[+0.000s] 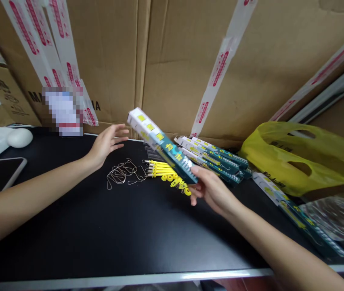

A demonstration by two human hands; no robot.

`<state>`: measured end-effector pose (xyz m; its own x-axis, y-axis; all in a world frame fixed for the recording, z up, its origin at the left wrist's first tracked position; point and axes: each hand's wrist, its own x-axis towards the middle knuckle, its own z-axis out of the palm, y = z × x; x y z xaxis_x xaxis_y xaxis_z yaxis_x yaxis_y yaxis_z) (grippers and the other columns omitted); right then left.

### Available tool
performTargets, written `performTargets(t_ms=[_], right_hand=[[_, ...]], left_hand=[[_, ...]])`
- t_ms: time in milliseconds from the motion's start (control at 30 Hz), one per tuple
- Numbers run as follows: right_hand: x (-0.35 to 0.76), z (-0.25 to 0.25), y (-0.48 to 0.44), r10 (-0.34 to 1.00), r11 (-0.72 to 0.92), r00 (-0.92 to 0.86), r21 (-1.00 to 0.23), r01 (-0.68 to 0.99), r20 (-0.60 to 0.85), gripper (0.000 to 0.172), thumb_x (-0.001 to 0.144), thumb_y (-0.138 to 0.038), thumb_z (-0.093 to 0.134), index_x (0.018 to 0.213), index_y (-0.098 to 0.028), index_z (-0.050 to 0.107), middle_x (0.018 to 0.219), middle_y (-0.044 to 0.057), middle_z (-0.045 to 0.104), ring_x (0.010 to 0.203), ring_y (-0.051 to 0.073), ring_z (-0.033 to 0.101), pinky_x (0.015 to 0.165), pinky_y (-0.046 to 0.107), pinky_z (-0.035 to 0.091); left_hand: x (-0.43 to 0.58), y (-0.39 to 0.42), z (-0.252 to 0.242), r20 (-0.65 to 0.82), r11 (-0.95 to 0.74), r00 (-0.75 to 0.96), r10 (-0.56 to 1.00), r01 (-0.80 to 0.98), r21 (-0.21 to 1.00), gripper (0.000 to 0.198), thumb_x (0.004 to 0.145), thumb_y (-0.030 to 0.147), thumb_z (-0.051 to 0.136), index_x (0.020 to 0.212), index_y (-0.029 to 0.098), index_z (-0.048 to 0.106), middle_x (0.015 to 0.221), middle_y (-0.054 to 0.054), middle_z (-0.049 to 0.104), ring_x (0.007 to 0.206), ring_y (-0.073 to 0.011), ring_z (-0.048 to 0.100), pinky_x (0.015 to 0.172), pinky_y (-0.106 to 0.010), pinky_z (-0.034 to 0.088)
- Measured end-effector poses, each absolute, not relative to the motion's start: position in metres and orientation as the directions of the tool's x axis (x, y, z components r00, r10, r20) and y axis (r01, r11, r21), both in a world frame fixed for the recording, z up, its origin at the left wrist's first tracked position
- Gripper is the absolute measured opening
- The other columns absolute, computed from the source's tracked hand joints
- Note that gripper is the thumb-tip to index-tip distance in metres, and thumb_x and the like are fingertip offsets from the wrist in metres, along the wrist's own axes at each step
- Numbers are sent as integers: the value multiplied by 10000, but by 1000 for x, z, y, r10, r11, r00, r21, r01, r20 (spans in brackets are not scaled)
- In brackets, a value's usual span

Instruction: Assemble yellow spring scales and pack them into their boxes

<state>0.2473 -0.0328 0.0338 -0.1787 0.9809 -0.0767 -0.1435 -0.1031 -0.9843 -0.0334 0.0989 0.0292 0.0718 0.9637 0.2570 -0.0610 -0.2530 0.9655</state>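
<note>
Well, the right hand point(210, 186) pinches the near end of a slim carton point(162, 143), held slanting above the black table point(114, 234). The left hand point(107, 147), fingers loosely spread, holds nothing just beside its far end. From here, I can't see every right finger, and the carton partly covers some yellow rods point(161, 167).

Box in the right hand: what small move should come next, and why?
Probably the left hand should take the box at its white end: that hand is open, apart from the box yet near that end, while the right hand grips only the other end.
</note>
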Motion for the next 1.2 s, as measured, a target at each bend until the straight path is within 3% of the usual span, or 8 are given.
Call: performTargets(t_ms=[67,133,233,633,867,1000,1100,1200], right_hand=[[260,47,-26,996,-46,-87,-989,-139,-34,316,787,-438,635,682,-205,450,518,-87,276,390,54,272,326,216,458],[273,57,-14,1000,-26,-5,-994,-102,-26,294,771,-423,647,704,-211,454,514,-93,262,378,49,233,308,196,413],[286,64,11,999,-40,30,-999,-5,-40,353,751,-434,657,657,-216,395,494,-104,236,371,42,209,310,196,398],[275,75,107,985,122,-162,-905,407,60,285,795,-435,622,720,-185,506,449,-113,227,351,48,217,322,191,324],[259,71,147,982,189,-160,-663,725,105,285,881,-376,502,716,-154,569,416,-69,341,343,75,328,376,215,335],[244,67,156,959,234,-139,-411,881,248,199,857,-295,540,827,-123,635,728,67,587,674,172,578,638,288,463],[229,61,155,924,285,-203,-229,931,325,286,841,-347,576,1041,-152,634,1104,130,568,964,248,580,838,357,442],[216,56,156,902,342,-298,-94,935,313,325,841,-334,592,1117,-165,625,1204,144,527,1067,277,550,901,376,420]], left_hand=[[-28,106,26,341,-366,136,930,255,895,402,839,414,521,1177,202,572,1199,-115,625,1109,-257,587,983,-460,424],[-16,112,21,425,-569,380,821,493,658,383,846,411,503,1131,179,611,1213,-120,618,1189,-258,533,1064,-429,344],[13,121,18,366,-717,617,697,606,344,463,897,429,400,1236,152,548,1344,-138,527,1256,-258,471,1067,-403,333],[69,159,12,264,-691,640,722,687,224,787,780,715,400,1355,181,467,1291,-168,572,1177,-346,504,1009,-484,329],[67,148,4,233,-680,640,732,706,196,832,803,723,310,1361,119,433,1383,-199,476,1249,-343,443,1030,-447,313],[66,146,4,227,-671,634,740,717,187,778,823,700,307,1295,109,495,1268,-194,568,1178,-335,506,995,-437,348],[66,147,6,233,-677,637,735,713,184,770,828,681,333,1274,78,509,1254,-221,566,1166,-362,510,978,-458,359],[66,146,7,244,-687,644,725,704,180,744,839,647,357,1273,62,510,1244,-225,570,1154,-370,518,975,-466,363]])
